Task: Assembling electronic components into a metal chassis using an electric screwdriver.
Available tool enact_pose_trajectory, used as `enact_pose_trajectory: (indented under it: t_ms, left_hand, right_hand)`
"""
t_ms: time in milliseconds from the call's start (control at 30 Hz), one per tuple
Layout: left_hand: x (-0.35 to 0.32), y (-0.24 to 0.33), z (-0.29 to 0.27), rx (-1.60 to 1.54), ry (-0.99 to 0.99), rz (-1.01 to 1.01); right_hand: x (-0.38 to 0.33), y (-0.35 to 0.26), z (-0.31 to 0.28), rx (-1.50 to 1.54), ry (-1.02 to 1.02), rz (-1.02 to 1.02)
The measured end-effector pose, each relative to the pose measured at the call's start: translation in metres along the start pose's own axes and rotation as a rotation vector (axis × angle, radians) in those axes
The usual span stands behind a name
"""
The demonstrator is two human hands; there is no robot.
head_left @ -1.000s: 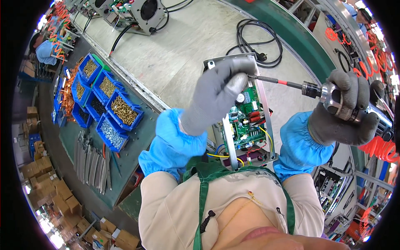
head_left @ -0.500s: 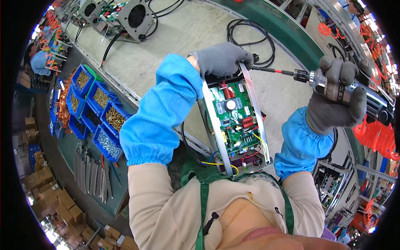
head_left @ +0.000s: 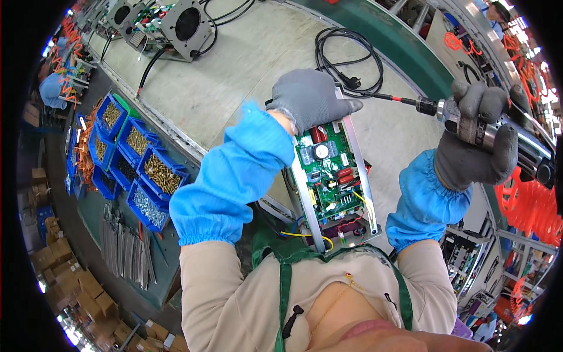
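Note:
My left hand (head_left: 308,101), in a grey glove, lies over the far end of an open metal frame (head_left: 358,158) and grips it; some fingers are hidden behind that end. One digit sticks out to the right past the frame. Inside the frame sits a green circuit board (head_left: 328,176) with red and black parts and a round white-topped component. My right hand (head_left: 478,129), in a dark glove, is wrapped round a power screwdriver (head_left: 487,134). Its long bit (head_left: 390,98) points left, and the tip is just off the left hand's outstretched digit.
Blue bins (head_left: 146,205) of screws and small fittings stand at the left beside metal strips (head_left: 123,243). A coiled black cable (head_left: 352,82) with a plug lies on the table (head_left: 264,53) behind the frame. Fan-bearing assemblies (head_left: 187,26) stand at the far left.
My left hand has come slightly nearer and turned, and one digit now sticks out to the right. The metal frame has shifted slightly left. The screwdriver has hardly moved.

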State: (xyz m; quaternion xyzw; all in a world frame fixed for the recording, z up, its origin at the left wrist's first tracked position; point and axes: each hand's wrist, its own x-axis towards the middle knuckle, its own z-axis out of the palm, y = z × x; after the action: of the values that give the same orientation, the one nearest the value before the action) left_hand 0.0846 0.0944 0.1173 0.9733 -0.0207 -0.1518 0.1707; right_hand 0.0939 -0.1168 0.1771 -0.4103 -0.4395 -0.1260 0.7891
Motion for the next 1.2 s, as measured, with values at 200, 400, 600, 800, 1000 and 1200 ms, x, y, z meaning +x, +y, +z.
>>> enact_pose_trajectory:
  t_ms: [200,400,600,800,1000,1200]
  left_hand:
    - [0.004,0.0,0.006,-0.005,0.047,-0.017]
    - [0.004,0.001,0.007,0.008,0.057,-0.006]
    - [0.007,0.003,0.007,0.028,0.021,-0.031]
    - [0.005,0.0,0.012,0.004,0.082,0.003]
    - [0.002,0.004,0.008,-0.029,0.055,-0.028]
    - [0.005,0.005,0.009,-0.046,0.038,-0.024]
  right_hand:
    - [0.009,0.029,0.009,-0.094,-0.047,0.043]
    - [0.009,0.056,0.021,-0.04,0.078,0.063]
    - [0.011,0.053,0.018,-0.286,-0.05,0.287]
    - [0.025,0.064,0.036,-0.221,-0.082,0.499]
    - [0.033,0.068,0.048,-0.276,-0.024,0.458]
    - [0.047,0.082,0.052,-0.164,0.092,0.565]
